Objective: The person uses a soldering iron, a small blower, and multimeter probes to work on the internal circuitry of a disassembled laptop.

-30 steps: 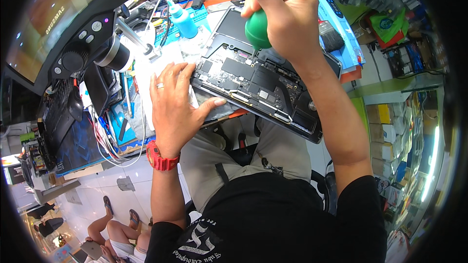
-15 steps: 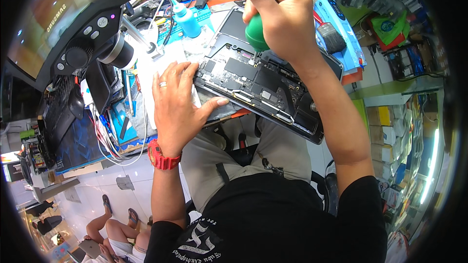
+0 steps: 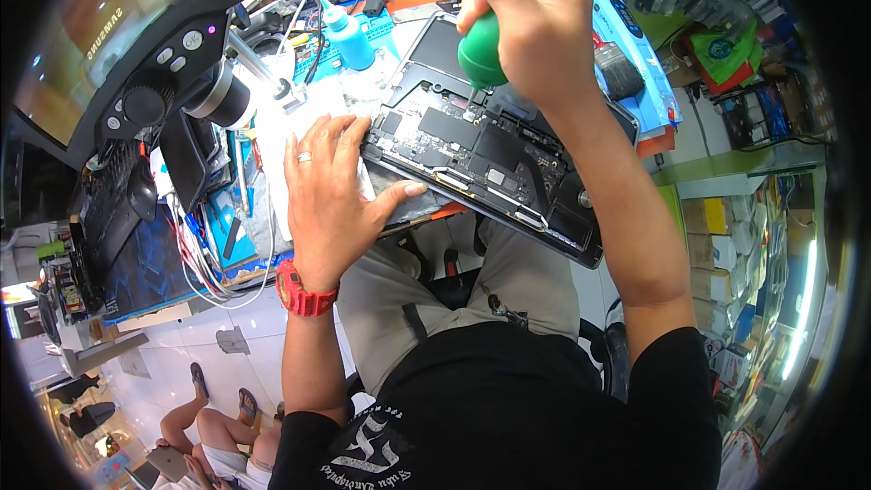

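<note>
Gripping a rounded, rubber-like green bulb [image 3: 481, 53], its tip indistinct, the right hand [image 3: 547, 29] (upper centre) apparently blew air across the opened black laptop [image 3: 499, 147], mid-frame; the left hand [image 3: 328, 183], unclenched, lay at its corner. Next, steady aim seemed needed.

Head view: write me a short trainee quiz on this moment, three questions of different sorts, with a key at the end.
1. Which hand is wrapped around the green bulb?

2. True or false: the red watch is worn on the right wrist.

3. What lies under the bulb?
A) a closed book
B) a laptop with its inner parts showing
C) a plate of food

Key:
1. The right hand.
2. False; it is on the left one.
3. B
</note>
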`<move>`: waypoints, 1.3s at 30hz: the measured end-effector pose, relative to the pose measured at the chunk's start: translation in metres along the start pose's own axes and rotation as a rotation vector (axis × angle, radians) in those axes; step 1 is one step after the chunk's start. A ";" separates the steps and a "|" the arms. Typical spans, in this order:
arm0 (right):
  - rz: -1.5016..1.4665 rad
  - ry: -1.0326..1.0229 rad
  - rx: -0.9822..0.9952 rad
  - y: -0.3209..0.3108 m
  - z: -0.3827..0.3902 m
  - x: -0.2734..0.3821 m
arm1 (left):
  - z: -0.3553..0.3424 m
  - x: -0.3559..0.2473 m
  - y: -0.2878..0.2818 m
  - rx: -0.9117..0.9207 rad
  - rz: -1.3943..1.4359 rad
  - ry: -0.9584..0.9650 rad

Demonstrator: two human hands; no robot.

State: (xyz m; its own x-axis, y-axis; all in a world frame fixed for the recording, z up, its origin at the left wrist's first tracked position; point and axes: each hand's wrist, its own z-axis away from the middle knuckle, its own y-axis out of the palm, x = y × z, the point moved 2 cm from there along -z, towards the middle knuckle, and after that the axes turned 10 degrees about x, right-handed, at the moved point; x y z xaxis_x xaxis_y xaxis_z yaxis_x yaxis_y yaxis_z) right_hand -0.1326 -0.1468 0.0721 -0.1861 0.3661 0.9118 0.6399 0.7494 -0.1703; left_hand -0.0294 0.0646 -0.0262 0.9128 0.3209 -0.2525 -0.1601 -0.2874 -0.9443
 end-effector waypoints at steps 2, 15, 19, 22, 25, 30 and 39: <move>0.113 0.033 -0.002 -0.003 -0.004 -0.004 | -0.001 -0.001 0.000 0.002 0.000 0.002; 0.014 -0.080 0.016 0.007 -0.003 -0.003 | 0.000 0.000 0.000 -0.002 0.015 -0.008; 0.209 -0.128 -0.069 0.002 -0.009 -0.016 | -0.001 -0.001 0.000 -0.004 -0.008 0.006; 0.244 -0.027 -0.061 0.005 -0.006 -0.005 | 0.000 0.000 0.001 -0.006 -0.012 0.000; 0.125 -0.020 0.007 0.002 -0.006 -0.004 | 0.000 0.000 -0.001 0.005 0.000 -0.003; 0.217 -0.094 -0.055 0.000 -0.004 -0.005 | -0.001 0.000 0.000 0.011 0.001 0.001; -0.106 -0.029 -0.265 -0.026 -0.011 -0.005 | 0.001 -0.001 0.000 -0.011 -0.001 0.006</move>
State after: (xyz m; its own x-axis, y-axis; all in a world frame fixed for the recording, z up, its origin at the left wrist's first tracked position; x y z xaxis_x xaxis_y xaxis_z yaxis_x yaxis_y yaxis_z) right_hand -0.1399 -0.1744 0.0762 -0.2808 0.3122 0.9076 0.7877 0.6152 0.0321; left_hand -0.0303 0.0648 -0.0264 0.9153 0.3158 -0.2501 -0.1551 -0.2965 -0.9423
